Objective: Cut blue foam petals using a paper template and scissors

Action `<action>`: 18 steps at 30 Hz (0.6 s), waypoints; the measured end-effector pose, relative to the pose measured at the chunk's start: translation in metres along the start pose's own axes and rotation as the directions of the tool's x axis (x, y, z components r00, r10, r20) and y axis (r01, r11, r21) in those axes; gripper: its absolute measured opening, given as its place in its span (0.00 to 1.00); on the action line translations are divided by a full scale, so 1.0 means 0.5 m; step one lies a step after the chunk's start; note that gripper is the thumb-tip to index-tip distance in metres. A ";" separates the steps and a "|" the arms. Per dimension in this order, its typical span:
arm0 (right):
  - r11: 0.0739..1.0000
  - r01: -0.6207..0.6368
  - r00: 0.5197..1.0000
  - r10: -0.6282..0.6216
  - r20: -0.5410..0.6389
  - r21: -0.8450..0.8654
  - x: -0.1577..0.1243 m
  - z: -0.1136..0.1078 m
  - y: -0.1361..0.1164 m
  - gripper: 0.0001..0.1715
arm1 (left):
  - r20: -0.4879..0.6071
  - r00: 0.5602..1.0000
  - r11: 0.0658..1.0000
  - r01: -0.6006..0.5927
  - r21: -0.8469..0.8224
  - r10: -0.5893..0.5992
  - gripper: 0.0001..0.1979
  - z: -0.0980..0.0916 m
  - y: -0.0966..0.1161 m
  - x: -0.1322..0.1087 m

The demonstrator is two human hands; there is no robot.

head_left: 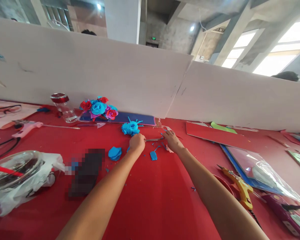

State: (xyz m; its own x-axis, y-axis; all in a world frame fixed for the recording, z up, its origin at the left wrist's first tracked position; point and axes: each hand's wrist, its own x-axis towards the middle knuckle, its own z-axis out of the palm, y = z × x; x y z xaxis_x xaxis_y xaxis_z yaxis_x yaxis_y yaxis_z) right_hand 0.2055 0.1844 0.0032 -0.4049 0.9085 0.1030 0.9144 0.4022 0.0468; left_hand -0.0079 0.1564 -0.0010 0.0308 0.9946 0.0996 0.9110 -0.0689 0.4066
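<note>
My left hand [137, 143] is closed round one end of a thin, dark, stick-like tool [153, 139] above the red table [150, 206]. At the tool's other end is my right hand [172, 140], its fingers bent and touching or nearly touching something too small to make out. Just beyond my left hand lies a bunch of blue paper flowers [130, 128]. Blue paper petals [115, 153] lie to the left of that hand. Between my forearms is a small blue paper piece [153, 155] with a thin stem, near a pink scrap [169, 149].
A colourful flower bouquet [98, 108] and a red-lidded bottle [64, 106] stand at the back left. Nearer are a blurred dark object [86, 175] and a bagged bowl [20, 173]. On the right lie a yellow glue gun [240, 188], plastic sheets [262, 166] and a power strip [287, 213].
</note>
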 end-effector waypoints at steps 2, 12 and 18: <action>1.000 0.008 1.000 -0.008 -0.003 0.029 0.001 0.001 -0.013 0.20 | -0.007 1.000 1.000 0.016 -0.020 -0.016 0.13 0.002 -0.001 -0.003; 0.970 -0.003 0.987 0.042 -0.157 0.242 0.025 -0.013 -0.112 0.12 | -0.043 0.995 0.988 0.086 -0.125 -0.092 0.18 0.003 0.006 -0.008; 0.875 -0.011 0.854 0.260 -0.451 0.484 0.015 -0.069 -0.169 0.17 | 0.013 0.999 0.979 0.047 -0.197 -0.045 0.14 0.007 -0.003 -0.013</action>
State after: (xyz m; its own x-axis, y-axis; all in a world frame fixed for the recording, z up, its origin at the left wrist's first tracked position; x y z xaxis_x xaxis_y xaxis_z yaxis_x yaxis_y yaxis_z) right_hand 0.1253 0.1534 0.0341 -0.1082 0.8291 0.5485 0.8053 0.3966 -0.4406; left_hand -0.0081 0.1504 -0.0057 -0.0048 0.9976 0.0696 0.8125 -0.0366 0.5818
